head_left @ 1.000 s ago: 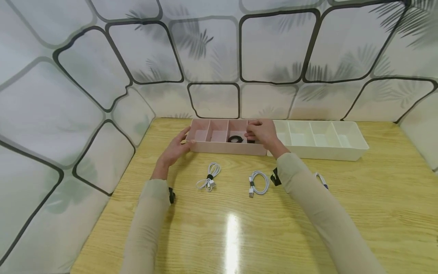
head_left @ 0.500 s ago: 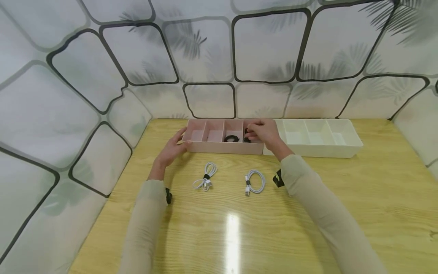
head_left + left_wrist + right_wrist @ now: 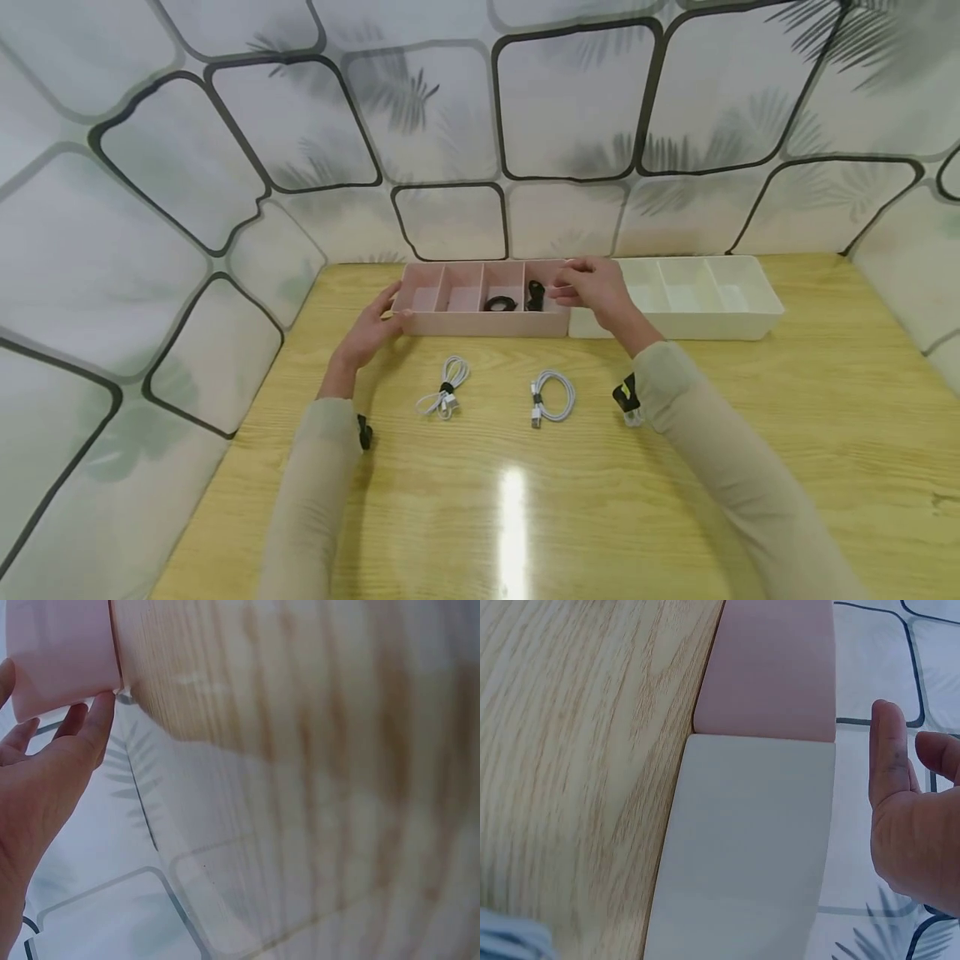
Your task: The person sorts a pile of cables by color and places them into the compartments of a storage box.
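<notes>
A pink divided organizer box [image 3: 480, 324] stands at the back of the table, its compartments facing up. My left hand [image 3: 367, 333] rests at its left end, fingers fairly straight, with fingertips touching the wall in the left wrist view. A coiled black cable [image 3: 500, 304] lies in the third compartment. In the rightmost one sits a bundled black cable [image 3: 536, 295]. My right hand [image 3: 596, 287] is just right of that bundle, over the box's right end, fingers loosely bent. Thumb and fingers look apart in the right wrist view, with nothing seen between them.
A white divided box [image 3: 690, 327] adjoins the pink one's right end. On the wooden table [image 3: 450, 500] lie a white cable bundle [image 3: 444, 398] and a coiled white cable [image 3: 553, 396]. Another white cable [image 3: 633, 417] is partly hidden behind the right wrist's black camera [image 3: 626, 393]. Patterned fabric walls stand behind and left.
My right hand has let go of the black cable in the rightmost pink compartment and moved slightly right and up from it. My left hand stays at the box's left end. The view has shifted.
</notes>
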